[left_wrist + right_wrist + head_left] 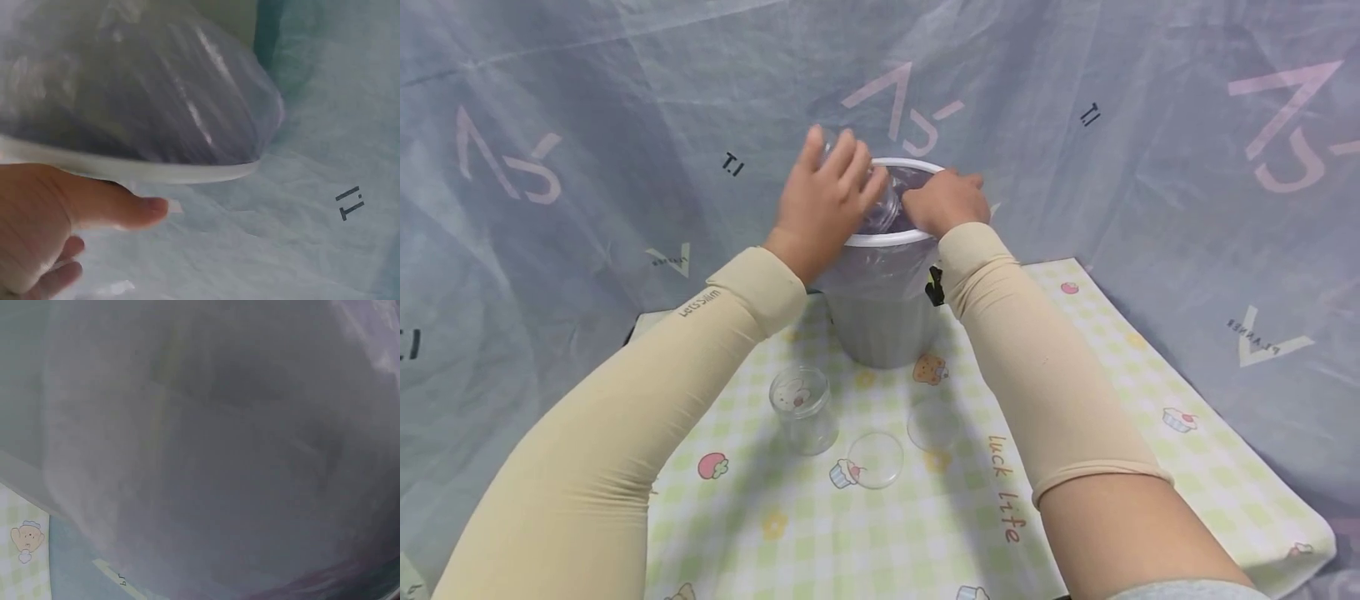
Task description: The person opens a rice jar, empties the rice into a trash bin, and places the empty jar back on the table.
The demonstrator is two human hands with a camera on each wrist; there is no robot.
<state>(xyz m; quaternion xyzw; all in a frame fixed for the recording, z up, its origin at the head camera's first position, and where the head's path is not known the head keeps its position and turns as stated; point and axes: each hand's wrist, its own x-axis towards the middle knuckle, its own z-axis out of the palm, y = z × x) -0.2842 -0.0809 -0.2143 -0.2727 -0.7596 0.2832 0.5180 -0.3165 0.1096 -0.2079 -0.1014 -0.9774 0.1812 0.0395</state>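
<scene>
A grey trash bin (880,308) with a white rim ring and a plastic bag lining stands on the table. My left hand (827,196) is at the left of its mouth and holds a clear plastic container (883,208), which is hard to make out. In the left wrist view, the thumb (125,206) of that hand lies just beside the white rim (206,172). At the bin's right side, my right hand (947,202) grips the rim with curled fingers, partly hidden. The right wrist view shows mostly the bin's blurred grey wall (206,456).
On the checked tablecloth (820,550), a clear round jar (808,429) stands in front of the bin. Two thin clear discs, a nearer one (876,460) and a fainter one (934,427), lie to its right. A printed grey cloth (625,208) hangs behind the table.
</scene>
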